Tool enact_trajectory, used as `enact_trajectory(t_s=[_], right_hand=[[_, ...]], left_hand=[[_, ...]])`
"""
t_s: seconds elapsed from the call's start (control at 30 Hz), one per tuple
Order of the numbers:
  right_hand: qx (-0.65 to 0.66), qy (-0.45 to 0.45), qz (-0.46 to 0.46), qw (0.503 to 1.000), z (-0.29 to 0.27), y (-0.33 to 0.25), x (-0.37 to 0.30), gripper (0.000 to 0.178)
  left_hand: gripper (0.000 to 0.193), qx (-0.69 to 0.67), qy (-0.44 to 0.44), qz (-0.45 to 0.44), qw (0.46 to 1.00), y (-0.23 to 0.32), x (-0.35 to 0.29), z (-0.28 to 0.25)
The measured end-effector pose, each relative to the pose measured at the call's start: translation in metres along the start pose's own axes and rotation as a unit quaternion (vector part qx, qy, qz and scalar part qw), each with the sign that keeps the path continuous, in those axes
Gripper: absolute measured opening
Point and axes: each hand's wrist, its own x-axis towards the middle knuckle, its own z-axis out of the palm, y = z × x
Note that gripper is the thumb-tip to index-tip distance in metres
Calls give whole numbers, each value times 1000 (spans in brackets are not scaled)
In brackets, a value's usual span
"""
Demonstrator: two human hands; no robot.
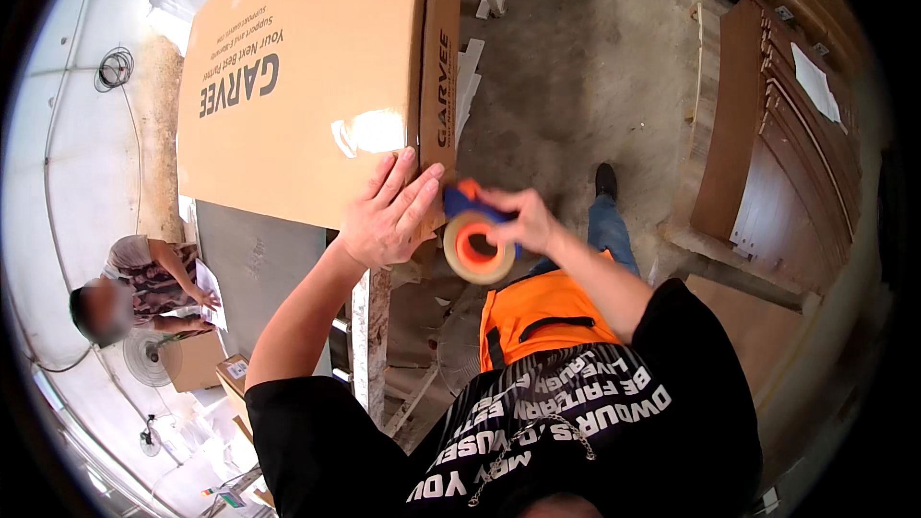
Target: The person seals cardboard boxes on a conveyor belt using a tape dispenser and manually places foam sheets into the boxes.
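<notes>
A large brown cardboard box (317,67) with dark printing lies on the table in front of me. My left hand (384,216) rests flat near the box's closest corner, its fingers stretched along the edge. A glossy strip of clear tape (369,132) shines on the top face just beyond the fingertips. My right hand (523,221) is closed around a tape dispenser (460,203), blue and orange, slightly blurred, carrying a tape roll (477,264) with an orange core. The dispenser is at the box's right side, by the corner; whether its tape touches the box I cannot tell.
The grey tabletop (259,254) extends left of my arm, where a co-worker (144,293) handles a paper sheet (209,293). Stacked brown panels (782,134) stand at the right across the concrete floor (595,67). A standing fan (149,355) and smaller boxes (192,360) are at lower left.
</notes>
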Motion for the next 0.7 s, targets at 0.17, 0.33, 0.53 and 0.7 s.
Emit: enact_trajectory(t_s=[0.17,0.33,0.53,0.7], right_hand=[[-216,43,-66,973,83,29,-28,61],[-507,-182,-101,836,130,11,21,40],[-499,-274,-9,822,51,-56,-15,48],[-594,37,-60,802,-87,-132,-54,44]], left_hand=[[68,25,-13,41,999,2,-8,2],[44,20,-23,41,999,6,-5,-1],[46,108,-377,85,916,36,47,-37],[46,156,-366,63,915,23,89,-13]])
